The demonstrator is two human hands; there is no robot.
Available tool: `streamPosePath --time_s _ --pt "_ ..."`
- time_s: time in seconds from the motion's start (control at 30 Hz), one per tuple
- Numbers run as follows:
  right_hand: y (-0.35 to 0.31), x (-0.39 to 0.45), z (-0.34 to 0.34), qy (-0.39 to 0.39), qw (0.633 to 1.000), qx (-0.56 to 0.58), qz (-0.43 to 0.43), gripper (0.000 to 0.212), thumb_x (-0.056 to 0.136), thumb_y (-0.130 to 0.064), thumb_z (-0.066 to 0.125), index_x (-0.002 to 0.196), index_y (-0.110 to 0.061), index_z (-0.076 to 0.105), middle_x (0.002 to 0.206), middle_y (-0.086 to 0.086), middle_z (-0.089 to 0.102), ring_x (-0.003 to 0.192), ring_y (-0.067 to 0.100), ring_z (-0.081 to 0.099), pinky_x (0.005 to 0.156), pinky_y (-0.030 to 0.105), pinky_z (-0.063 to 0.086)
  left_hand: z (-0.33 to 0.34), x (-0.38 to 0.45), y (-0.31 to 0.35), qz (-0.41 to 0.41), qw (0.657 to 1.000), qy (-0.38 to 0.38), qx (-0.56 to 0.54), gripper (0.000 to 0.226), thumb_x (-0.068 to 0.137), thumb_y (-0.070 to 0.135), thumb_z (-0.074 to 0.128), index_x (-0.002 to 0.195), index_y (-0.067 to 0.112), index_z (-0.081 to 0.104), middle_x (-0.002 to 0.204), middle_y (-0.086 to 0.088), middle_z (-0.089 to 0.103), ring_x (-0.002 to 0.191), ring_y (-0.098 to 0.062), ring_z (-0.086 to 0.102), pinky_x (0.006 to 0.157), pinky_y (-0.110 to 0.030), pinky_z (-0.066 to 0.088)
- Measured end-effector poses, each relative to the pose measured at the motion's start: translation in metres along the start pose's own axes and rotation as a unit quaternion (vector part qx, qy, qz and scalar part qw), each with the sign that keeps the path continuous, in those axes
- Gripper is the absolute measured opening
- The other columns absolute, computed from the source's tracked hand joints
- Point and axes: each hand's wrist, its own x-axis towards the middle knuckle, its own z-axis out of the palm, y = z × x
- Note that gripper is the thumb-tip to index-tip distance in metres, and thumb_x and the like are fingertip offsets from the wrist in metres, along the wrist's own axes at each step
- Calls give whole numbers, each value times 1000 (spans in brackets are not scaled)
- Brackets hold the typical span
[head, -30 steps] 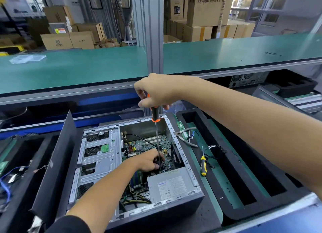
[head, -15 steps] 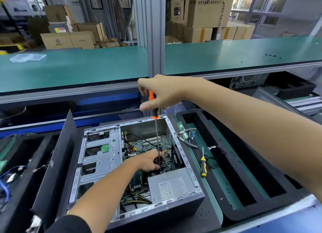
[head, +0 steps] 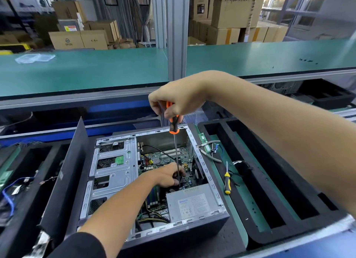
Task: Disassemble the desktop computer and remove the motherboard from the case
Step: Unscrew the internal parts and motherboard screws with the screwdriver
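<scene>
Head view: open computer case (head: 192,230) lies on side on workbench, centre. Motherboard (head: 163,159) inside, toward far wall of case. Right hand (head: 179,101) above case, fingers curled round orange-black handle of long screwdriver (head: 174,122); shaft upright, tip down on board. Left hand (head: 169,175) inside case, fingers curled round shaft near tip. Power supply (head: 192,205) in near right corner of case. Yellow screwdriver (head: 227,180) on green mat just right of case.

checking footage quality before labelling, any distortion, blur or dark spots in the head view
Head view: wide-angle bending curves the shelf edge and stretches the right forearm; the screwdriver and motherboard are fairly sharp; the boxes behind are soft; the foam tray slots sit in deep shadow.
</scene>
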Motion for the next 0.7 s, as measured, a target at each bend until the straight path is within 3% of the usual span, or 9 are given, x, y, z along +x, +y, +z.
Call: streamPosePath --time_s 0.1,0.17,0.23,0.3,0.4,0.53,0.63,0.7 --pt "-3 -3 -5 -32 998 61 -9 16 91 -1 55 94 -16 50 94 3 62 71 11 67 65 24 53 -1 -1 0 -1 1000 -3 4 38 91 7 56 125 22 53 126 -11 46 114 -29 49 99 -45 42" --pt "-5 -5 -4 -23 997 68 4 14 89 -3 57 92 -15 50 93 5 63 68 11 67 65 27 54 -1 -1 0 -6 1000 -2 4 38 91 8 57 125 25 53 124 -9 46 112 -28 50 98 -44 42" --pt "-4 -6 0 3 1000 -2 31 13 93 -24 59 91 -16 49 86 2 63 61 14 70 60 30 51 0 0 -1 -12 1000 -2 0 38 91 9 57 124 27 52 121 -6 45 110 -26 49 97 -40 42" --pt "-4 -6 2 14 990 -102 98 41 98 -51 42 88 -13 50 78 5 63 47 18 68 56 31 46 0 0 -2 -14 1000 -4 -9 38 91 8 57 124 27 53 119 -5 44 109 -24 48 96 -36 42" --pt "-3 -5 3 29 974 -165 153 67 100 -57 20 73 -5 52 63 14 63 37 20 61 55 32 46 0 0 -1 -14 1000 -5 -12 38 91 8 56 125 26 52 122 -6 43 111 -24 47 94 -32 40" --pt "-1 -3 5 39 972 -213 96 42 103 -33 30 82 -7 56 62 10 64 50 22 60 53 30 40 0 -2 1 -12 1000 -7 -6 38 92 8 56 127 23 51 121 -8 44 110 -25 48 95 -33 41" --pt "-1 -7 5 37 987 -149 41 22 100 -30 40 87 -15 49 62 1 65 46 14 62 52 29 40 -1 -2 2 -3 1000 -8 -3 38 92 7 56 127 21 51 118 -7 45 109 -24 48 96 -33 41" --pt "1 -9 5 28 993 -112 13 14 98 -27 47 87 -20 46 60 -5 62 55 15 66 57 34 46 -1 -2 3 0 1000 -7 0 38 92 6 55 126 21 51 115 -7 45 106 -23 48 95 -32 41"
